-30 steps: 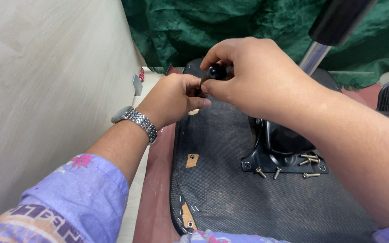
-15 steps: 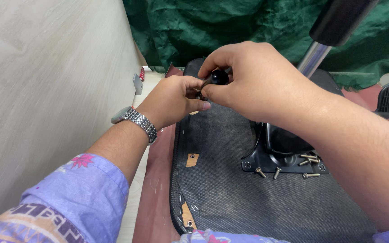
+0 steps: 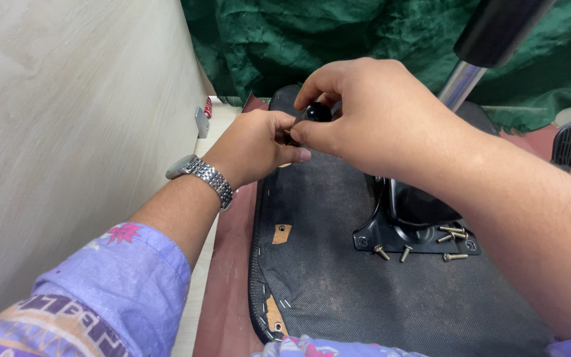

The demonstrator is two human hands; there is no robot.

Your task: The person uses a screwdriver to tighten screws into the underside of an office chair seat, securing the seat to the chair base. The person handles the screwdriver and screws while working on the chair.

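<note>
- both hands are meeting over the far edge of an upturned chair seat (image 3: 338, 277), the one with the dark fabric underside stapled around its rim
- the right hand (image 3: 378, 112) is curling over from the right, thumb and forefinger pinching a small round black knob (image 3: 317, 111)
- the left hand (image 3: 254, 145) is coming in from the left with fingers bunched together, fingertips touching the same knob from the other side; can't tell how firmly it's gripping since the right hand is covering part of it
- so the knob is sitting right between the two hands, just above the far end of the seat
- a silver metal-link wristwatch (image 3: 199, 175) is showing on the left wrist, with a purple patterned sleeve (image 3: 107, 291) further down the arm
- a black metal mounting plate (image 3: 418, 228) is sitting on the seat underside near the right forearm, with a chrome post (image 3: 460, 82) rising out of it
- a handful of loose screws (image 3: 454, 241) are lying on and around that plate
- the seat is resting on a reddish-brown table (image 3: 223, 291), and a crumpled green cloth (image 3: 266, 46) is hanging behind it all
</note>
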